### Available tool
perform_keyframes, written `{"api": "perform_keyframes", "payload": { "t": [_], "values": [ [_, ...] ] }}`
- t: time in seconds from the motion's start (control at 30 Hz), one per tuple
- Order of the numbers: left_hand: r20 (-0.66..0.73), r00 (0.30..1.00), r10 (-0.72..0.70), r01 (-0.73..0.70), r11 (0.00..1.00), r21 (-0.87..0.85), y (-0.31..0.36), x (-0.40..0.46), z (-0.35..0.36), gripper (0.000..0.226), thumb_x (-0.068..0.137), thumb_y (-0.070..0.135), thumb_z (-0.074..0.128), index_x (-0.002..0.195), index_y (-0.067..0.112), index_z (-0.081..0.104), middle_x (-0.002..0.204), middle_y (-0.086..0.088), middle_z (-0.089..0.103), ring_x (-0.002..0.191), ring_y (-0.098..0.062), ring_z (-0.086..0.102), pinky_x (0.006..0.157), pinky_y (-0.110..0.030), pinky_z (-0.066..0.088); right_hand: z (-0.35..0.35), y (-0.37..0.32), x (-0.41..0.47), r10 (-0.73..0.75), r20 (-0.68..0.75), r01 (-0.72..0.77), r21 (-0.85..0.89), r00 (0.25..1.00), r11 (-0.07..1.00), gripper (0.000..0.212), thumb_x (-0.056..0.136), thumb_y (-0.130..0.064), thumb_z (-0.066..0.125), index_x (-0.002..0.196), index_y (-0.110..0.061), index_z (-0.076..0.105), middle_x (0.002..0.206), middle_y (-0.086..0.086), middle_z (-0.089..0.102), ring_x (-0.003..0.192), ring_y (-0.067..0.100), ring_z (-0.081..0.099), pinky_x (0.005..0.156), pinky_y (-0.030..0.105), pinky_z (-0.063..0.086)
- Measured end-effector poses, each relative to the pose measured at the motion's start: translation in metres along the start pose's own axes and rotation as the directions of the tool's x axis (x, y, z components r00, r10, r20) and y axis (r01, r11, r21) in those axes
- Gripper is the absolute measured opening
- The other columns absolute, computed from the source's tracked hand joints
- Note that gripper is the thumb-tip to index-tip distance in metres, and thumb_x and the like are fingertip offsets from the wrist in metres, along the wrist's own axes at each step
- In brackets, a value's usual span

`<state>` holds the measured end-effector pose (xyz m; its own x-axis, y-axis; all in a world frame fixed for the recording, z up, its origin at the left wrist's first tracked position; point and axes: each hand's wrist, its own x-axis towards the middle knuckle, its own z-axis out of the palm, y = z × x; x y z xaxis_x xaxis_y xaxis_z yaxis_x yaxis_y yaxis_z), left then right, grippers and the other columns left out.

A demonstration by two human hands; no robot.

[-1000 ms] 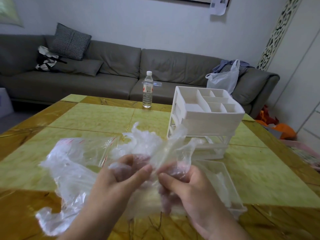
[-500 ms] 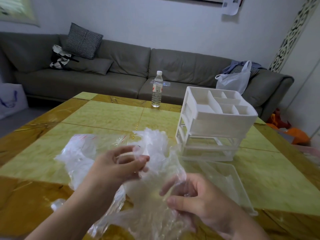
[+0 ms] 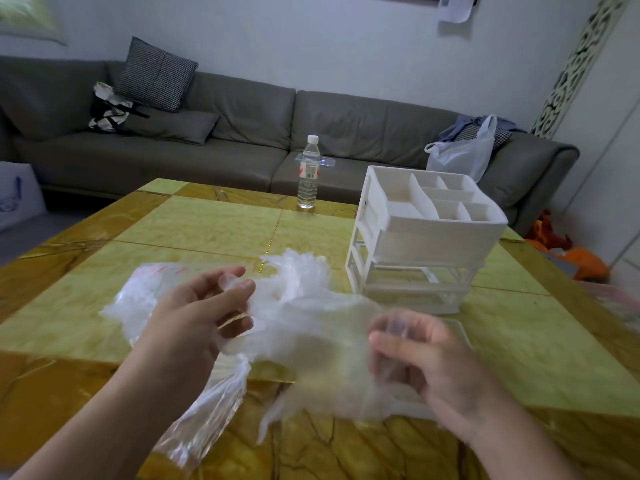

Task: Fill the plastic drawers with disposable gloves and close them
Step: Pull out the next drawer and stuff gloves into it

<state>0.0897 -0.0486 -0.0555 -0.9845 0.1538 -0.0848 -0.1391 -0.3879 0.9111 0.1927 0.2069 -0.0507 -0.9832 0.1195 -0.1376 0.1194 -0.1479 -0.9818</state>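
Observation:
A bunch of thin clear disposable gloves [image 3: 311, 327] hangs stretched between my two hands above the table. My left hand [image 3: 201, 320] pinches the bunch's left end, and a clear zip bag [image 3: 149, 299] lies under that hand. My right hand [image 3: 426, 362] grips the right end with curled fingers. The white plastic drawer unit [image 3: 426, 244] stands behind, its lower slots open. A pulled-out clear drawer [image 3: 457, 337] lies on the table in front of it, mostly hidden by my right hand and the gloves.
A water bottle [image 3: 309, 173] stands at the table's far edge. The yellow-green marble table [image 3: 207, 223] stretches left of the unit. A grey sofa [image 3: 242, 126] with cushions and a plastic bag [image 3: 464, 154] runs along the back.
My hands have moved apart, the right one going right toward the pulled-out drawer, stretching the gloves between them. The camera view has shifted a little to the left.

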Motion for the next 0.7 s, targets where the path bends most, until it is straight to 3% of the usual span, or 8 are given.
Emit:
{"api": "perform_keyframes", "payload": {
  "t": [0.07,0.13,0.23,0.33,0.43,0.57,0.63,0.7],
  "values": [
    [0.001,1.0,0.025,-0.025,0.999,0.02,-0.001,-0.002,0.002,0.042,0.077,0.011,0.078,0.118,0.007,0.071,0.084,-0.004,0.061,0.077,-0.018,0.064,0.07,-0.033,0.057,-0.007,-0.002,0.003,-0.016,-0.157,0.041,0.16,0.987,0.986,0.007,0.08,-0.004,0.076,0.084,-0.008,0.071,0.073,0.017,0.065,0.057,0.022,0.064,0.051,0.029,0.056],
    [0.04,0.998,0.047,-0.049,0.997,0.064,-0.006,-0.007,0.007,0.041,0.076,0.012,0.079,0.116,0.008,0.072,0.088,-0.01,0.057,0.08,-0.022,0.063,0.068,-0.028,0.06,-0.018,-0.002,0.007,-0.031,-0.321,0.09,0.172,0.946,0.981,0.007,0.09,-0.001,0.071,0.087,-0.006,0.068,0.068,0.01,0.064,0.056,0.019,0.063,0.05,0.029,0.055],
    [0.089,0.994,0.068,-0.082,0.982,0.172,-0.017,-0.016,0.021,0.038,0.075,0.018,0.082,0.111,0.011,0.073,0.085,-0.01,0.056,0.076,-0.025,0.064,0.074,-0.034,0.063,-0.038,-0.001,0.01,-0.166,-0.482,0.079,-0.196,0.86,0.978,0.012,0.101,-0.007,0.068,0.089,-0.006,0.069,0.064,0.005,0.064,0.053,0.016,0.057,0.05,0.027,0.052],
    [0.083,0.99,0.117,-0.139,0.929,0.344,-0.034,-0.022,0.034,0.032,0.08,0.015,0.085,0.108,0.021,0.071,0.085,-0.003,0.065,0.078,-0.025,0.072,0.086,-0.048,0.061,-0.062,0.003,0.014,-0.321,-0.53,-0.055,-0.576,0.785,0.816,0.016,0.1,-0.022,0.071,0.085,-0.018,0.072,0.068,-0.003,0.072,0.056,0.013,0.064,0.054,0.027,0.049],
    [0.2,0.948,0.247,-0.318,0.774,0.547,-0.046,-0.029,0.047,0.032,0.084,0.012,0.083,0.1,0.036,0.069,0.091,0.007,0.065,0.083,-0.016,0.069,0.083,-0.045,0.059,-0.081,0.009,0.021,-0.33,-0.539,-0.179,-0.688,0.775,0.703,0.018,0.1,-0.024,0.069,0.082,-0.021,0.07,0.074,-0.004,0.073,0.069,0.015,0.068,0.057,0.028,0.048],
    [0.52,0.768,0.375,-0.641,0.442,0.628,-0.051,-0.036,0.086,0.02,0.09,0.023,0.071,0.101,0.04,0.068,0.107,0.02,0.058,0.1,-0.006,0.061,0.082,-0.017,0.049,-0.095,0.016,0.026,-0.33,-0.502,-0.27,-0.791,0.799,0.549,0.023,0.096,-0.021,0.065,0.073,-0.018,0.065,0.067,-0.002,0.067,0.066,0.016,0.063,0.056,0.032,0.048],
    [0.613,0.739,0.281,-0.673,0.366,0.643,-0.056,-0.027,0.112,0.015,0.096,0.029,0.065,0.107,0.039,0.068,0.111,0.023,0.054,0.1,-0.001,0.06,0.083,-0.014,0.047,-0.096,0.018,0.028,-0.33,-0.494,-0.283,-0.807,0.804,0.519,0.022,0.091,-0.019,0.064,0.07,-0.015,0.063,0.064,-0.001,0.065,0.065,0.02,0.062,0.061,0.039,0.055],
    [0.66,0.745,0.093,-0.655,0.286,0.699,-0.073,-0.015,0.139,0.024,0.102,0.038,0.058,0.125,0.037,0.063,0.122,0.023,0.048,0.103,-0.001,0.06,0.091,-0.023,0.052,-0.094,0.016,0.026,-0.32,-0.489,-0.312,-0.825,0.811,0.471,0.018,0.09,-0.018,0.061,0.072,-0.018,0.063,0.068,-0.002,0.066,0.065,0.021,0.064,0.062,0.043,0.059]
  ]
}}
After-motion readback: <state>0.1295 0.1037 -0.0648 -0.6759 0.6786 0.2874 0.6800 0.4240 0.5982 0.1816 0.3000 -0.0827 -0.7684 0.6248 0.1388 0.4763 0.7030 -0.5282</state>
